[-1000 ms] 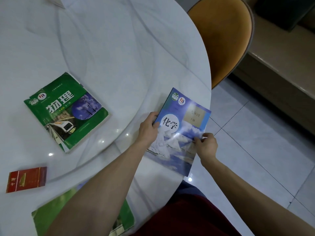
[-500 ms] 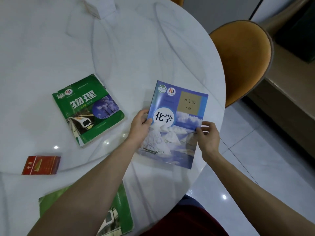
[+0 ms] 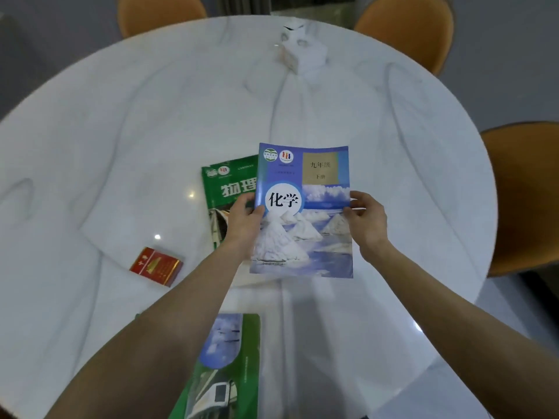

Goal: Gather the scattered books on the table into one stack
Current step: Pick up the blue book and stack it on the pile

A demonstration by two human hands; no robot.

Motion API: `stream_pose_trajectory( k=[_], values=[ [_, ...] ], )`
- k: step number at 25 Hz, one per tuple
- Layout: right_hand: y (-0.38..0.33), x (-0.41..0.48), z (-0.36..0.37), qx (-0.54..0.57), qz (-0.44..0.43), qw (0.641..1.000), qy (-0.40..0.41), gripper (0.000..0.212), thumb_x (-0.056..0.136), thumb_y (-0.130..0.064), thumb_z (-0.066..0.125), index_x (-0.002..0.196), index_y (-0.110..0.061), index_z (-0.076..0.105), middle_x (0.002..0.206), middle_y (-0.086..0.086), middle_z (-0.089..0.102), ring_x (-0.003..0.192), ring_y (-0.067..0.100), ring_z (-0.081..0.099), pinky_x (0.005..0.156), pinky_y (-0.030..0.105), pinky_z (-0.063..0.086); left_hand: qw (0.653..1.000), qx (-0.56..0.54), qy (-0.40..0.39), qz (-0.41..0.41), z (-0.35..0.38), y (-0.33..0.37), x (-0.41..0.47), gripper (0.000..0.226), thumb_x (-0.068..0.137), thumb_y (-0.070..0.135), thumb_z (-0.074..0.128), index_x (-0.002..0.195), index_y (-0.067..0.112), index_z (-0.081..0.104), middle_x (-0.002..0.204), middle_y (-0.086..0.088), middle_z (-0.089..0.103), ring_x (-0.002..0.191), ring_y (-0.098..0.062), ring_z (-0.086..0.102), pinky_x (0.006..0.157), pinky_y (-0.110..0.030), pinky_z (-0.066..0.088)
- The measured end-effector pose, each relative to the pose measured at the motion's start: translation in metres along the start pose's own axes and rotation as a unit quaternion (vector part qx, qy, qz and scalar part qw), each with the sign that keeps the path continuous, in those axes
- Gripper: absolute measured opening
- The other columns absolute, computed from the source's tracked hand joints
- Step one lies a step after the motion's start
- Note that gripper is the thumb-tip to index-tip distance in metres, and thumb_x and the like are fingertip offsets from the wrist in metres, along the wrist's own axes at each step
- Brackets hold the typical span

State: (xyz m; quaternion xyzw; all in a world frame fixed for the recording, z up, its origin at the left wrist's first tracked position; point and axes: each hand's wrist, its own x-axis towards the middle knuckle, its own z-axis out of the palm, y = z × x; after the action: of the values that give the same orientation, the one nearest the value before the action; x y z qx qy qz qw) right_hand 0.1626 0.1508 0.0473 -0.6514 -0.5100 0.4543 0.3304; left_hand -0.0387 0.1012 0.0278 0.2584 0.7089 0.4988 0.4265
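Both hands hold a blue textbook (image 3: 305,225) with white mounds on its cover, above the middle of the round white table (image 3: 151,116). My left hand (image 3: 242,222) grips its left edge and my right hand (image 3: 367,220) grips its right edge. The blue book overlaps the right part of a green textbook (image 3: 225,189) lying flat on the table beneath it. A second green textbook (image 3: 230,367) lies near the table's front edge, partly hidden by my left forearm.
A red cigarette pack (image 3: 156,266) lies left of the books. A white tissue box (image 3: 302,52) stands at the far side of the table. Orange chairs stand around the table: far left (image 3: 160,13), far right (image 3: 408,28) and right (image 3: 526,201).
The blue book has moved left from the table's right edge to over the green book, held by both hands throughout. The camera has tilted up to show the whole table.
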Motion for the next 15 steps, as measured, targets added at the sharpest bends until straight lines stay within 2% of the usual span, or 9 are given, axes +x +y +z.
stream_pose_trajectory(
  k=[3,5,7,11,13,15],
  values=[
    [-0.026,0.022,0.039,-0.014,-0.012,0.999,-0.048,0.03,0.095,-0.007,0.049,0.124,-0.011,0.058,0.105,0.001,0.059,0.09,0.019,0.058,0.079,0.03,0.052,0.998,0.0,0.068,-0.015,-0.027,0.007,0.019,0.026,0.095,0.002,0.049,0.12,0.007,0.054,0.108,-0.01,0.062,0.08,-0.019,0.057,0.062,-0.026,0.045],
    [-0.035,0.036,0.063,-0.024,-0.012,0.998,-0.062,0.029,0.094,-0.006,0.049,0.121,-0.009,0.061,0.11,0.006,0.063,0.09,0.019,0.058,0.077,0.027,0.048,0.994,0.002,0.102,-0.028,-0.041,0.006,0.033,0.028,0.094,0.003,0.049,0.121,0.007,0.053,0.116,-0.015,0.063,0.085,-0.023,0.055,0.068,-0.031,0.045],
    [-0.04,0.046,0.085,-0.038,-0.014,0.997,-0.071,0.029,0.093,-0.003,0.049,0.118,-0.008,0.064,0.116,0.01,0.066,0.09,0.02,0.057,0.08,0.028,0.049,0.992,0.007,0.115,-0.044,-0.053,0.0,0.045,0.028,0.093,0.003,0.049,0.121,0.008,0.053,0.119,-0.021,0.063,0.083,-0.023,0.053,0.072,-0.032,0.043],
    [-0.043,0.062,0.118,-0.064,-0.009,0.994,-0.089,0.028,0.093,-0.004,0.05,0.118,-0.006,0.064,0.121,0.013,0.065,0.101,0.027,0.062,0.084,0.029,0.048,0.987,0.012,0.143,-0.071,-0.07,-0.011,0.065,0.028,0.094,0.007,0.048,0.121,0.011,0.052,0.116,-0.024,0.064,0.063,-0.017,0.049,0.058,-0.026,0.042],
    [-0.041,0.068,0.129,-0.078,-0.011,0.992,-0.095,0.028,0.093,-0.004,0.051,0.119,-0.005,0.063,0.122,0.014,0.065,0.108,0.029,0.062,0.087,0.029,0.048,0.985,0.014,0.153,-0.083,-0.072,-0.017,0.071,0.029,0.094,0.007,0.047,0.122,0.011,0.052,0.117,-0.023,0.064,0.067,-0.019,0.051,0.057,-0.026,0.042],
    [-0.035,0.073,0.137,-0.092,-0.012,0.991,-0.1,0.03,0.092,-0.004,0.052,0.12,-0.004,0.063,0.123,0.014,0.065,0.111,0.029,0.061,0.094,0.031,0.048,0.983,0.027,0.155,-0.09,-0.072,-0.023,0.075,0.028,0.094,0.008,0.047,0.122,0.01,0.052,0.117,-0.023,0.064,0.075,-0.022,0.052,0.064,-0.029,0.044]
  ],
)
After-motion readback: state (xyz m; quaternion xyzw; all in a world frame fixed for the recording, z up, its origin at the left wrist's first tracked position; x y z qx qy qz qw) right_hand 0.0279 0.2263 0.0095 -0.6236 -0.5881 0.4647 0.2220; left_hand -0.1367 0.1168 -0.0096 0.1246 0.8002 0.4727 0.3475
